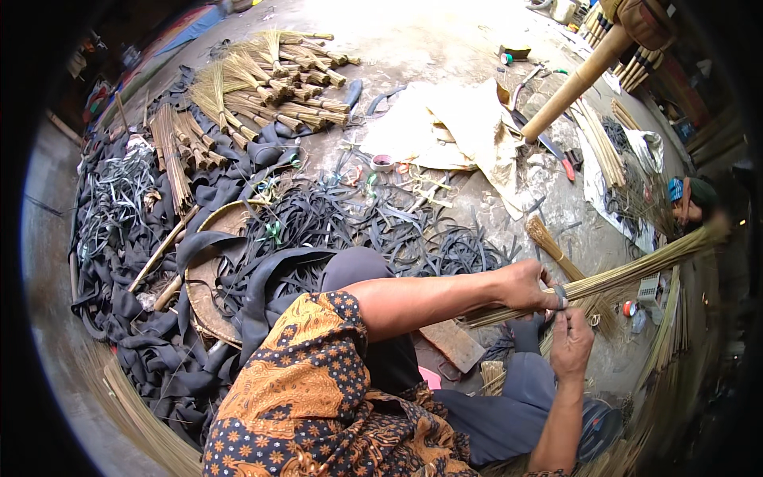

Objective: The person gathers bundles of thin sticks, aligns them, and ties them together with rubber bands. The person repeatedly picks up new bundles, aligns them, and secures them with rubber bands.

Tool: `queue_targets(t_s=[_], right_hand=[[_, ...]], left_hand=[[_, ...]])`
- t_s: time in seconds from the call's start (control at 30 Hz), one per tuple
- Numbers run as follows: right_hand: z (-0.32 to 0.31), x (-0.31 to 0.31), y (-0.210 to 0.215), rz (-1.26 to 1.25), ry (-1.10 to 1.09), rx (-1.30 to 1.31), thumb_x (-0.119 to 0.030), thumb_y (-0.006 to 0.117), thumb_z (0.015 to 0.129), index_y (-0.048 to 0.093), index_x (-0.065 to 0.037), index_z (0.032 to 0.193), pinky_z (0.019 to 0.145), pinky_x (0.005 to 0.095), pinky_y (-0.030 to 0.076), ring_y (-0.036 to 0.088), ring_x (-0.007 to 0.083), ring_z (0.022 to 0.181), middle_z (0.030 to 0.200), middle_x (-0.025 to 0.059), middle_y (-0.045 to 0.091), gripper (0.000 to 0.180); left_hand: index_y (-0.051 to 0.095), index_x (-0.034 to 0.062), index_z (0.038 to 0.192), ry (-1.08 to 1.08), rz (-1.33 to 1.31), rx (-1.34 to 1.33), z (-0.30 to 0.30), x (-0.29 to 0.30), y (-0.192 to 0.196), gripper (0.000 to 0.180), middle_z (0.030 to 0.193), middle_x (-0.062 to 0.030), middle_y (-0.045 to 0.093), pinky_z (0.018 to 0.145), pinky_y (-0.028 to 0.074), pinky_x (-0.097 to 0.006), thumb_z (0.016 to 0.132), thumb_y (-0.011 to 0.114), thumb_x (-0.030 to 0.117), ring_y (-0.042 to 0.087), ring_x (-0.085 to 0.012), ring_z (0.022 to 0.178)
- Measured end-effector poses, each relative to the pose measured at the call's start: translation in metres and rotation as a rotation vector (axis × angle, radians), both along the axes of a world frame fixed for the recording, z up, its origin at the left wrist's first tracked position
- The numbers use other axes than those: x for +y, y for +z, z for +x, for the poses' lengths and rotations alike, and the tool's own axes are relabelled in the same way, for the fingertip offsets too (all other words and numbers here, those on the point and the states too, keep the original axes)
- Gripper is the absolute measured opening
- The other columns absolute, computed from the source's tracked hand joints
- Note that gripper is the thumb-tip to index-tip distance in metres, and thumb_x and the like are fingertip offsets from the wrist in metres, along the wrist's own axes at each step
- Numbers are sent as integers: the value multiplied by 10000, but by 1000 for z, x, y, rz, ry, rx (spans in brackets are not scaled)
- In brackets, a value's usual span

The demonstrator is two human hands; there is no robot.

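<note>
As the left hand (pixel 526 286) steadies a long bundle of thin sticks (pixel 636 265) held slantwise above the knees, the right hand (pixel 572 343) works just beneath it at a dark band (pixel 560 297). The left fingers are curled around the bundle, with thumb and fingertips close against the band. The right thumb and fingertips are pressed together and appear to pinch the band's lower end; the exact grip is too small to confirm. The bundle lies at the lower right of the view, one end passing beneath the left forearm, the other reaching toward the right edge. In this inspector's judgement, the step in hand is binding: the band is around the sticks, but whether it is secured cannot be told. The next move would call for steady tension from the right hand and a firm left grip, so that the sticks stay packed while the end is fastened. Slippage of the band is the chief risk. Loose black strips (pixel 469 248) lie heaped on the floor beyond the left forearm, and a pile of short bundles (pixel 296 89) lies farther off.
</note>
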State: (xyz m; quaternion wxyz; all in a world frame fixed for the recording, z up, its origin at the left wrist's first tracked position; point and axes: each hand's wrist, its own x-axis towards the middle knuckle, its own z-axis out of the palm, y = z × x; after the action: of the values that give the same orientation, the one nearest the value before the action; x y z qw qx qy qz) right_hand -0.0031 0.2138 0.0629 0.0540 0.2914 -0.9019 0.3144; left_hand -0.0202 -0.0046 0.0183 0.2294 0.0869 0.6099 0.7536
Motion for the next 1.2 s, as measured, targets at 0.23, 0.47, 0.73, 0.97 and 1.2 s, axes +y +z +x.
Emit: queue_targets(t_s=[0.23, 0.47, 0.73, 0.97, 1.2], right_hand=[[-7, -23, -26, -189, -193, 21, -105, 672, 1002, 579, -12, 929, 646, 417, 460, 561, 302, 679, 789, 131, 594, 150], [-14, -62, -25, -103, -347, 372, -28, 735, 903, 637, -1, 996, 652, 412, 435, 497, 255, 697, 810, 86, 468, 138], [-13, -82, -24, -120, -460, 357, -54, 748, 864, 612, -6, 1007, 696, 461, 474, 580, 351, 792, 896, 149, 561, 203], [-24, -50, -8, 32, -335, 377, -43, 696, 871, 555, -25, 1024, 739, 524, 496, 604, 461, 880, 963, 209, 579, 208], [0, -26, -28, -418, -210, -79, -131, 696, 948, 548, -38, 1358, 859, 374, 548, 678, 273, 1014, 1170, 143, 641, 446]], left_hand=[[695, -61, 1049, 189, -162, 83, -6, 10, 10, 461, 741, -156, 698, 549, 560, -371, 940, 634, 383, 692, -235, 617], [704, -48, 1091, 444, -246, 195, -18, 10, 2, 463, 905, -305, 719, 810, 560, -459, 917, 631, 375, 744, -385, 871], [679, -51, 1136, 464, -353, 206, -12, 8, 4, 435, 899, -254, 735, 796, 563, -412, 944, 619, 335, 741, -284, 858], [665, -51, 1173, 283, -234, 245, -11, 8, 10, 476, 884, -221, 722, 764, 546, -409, 964, 646, 375, 709, -265, 817], [553, -6, 1289, 332, 45, 389, -1, 22, 16, 434, 977, -51, 631, 749, 504, -290, 988, 719, 259, 587, -112, 846]])
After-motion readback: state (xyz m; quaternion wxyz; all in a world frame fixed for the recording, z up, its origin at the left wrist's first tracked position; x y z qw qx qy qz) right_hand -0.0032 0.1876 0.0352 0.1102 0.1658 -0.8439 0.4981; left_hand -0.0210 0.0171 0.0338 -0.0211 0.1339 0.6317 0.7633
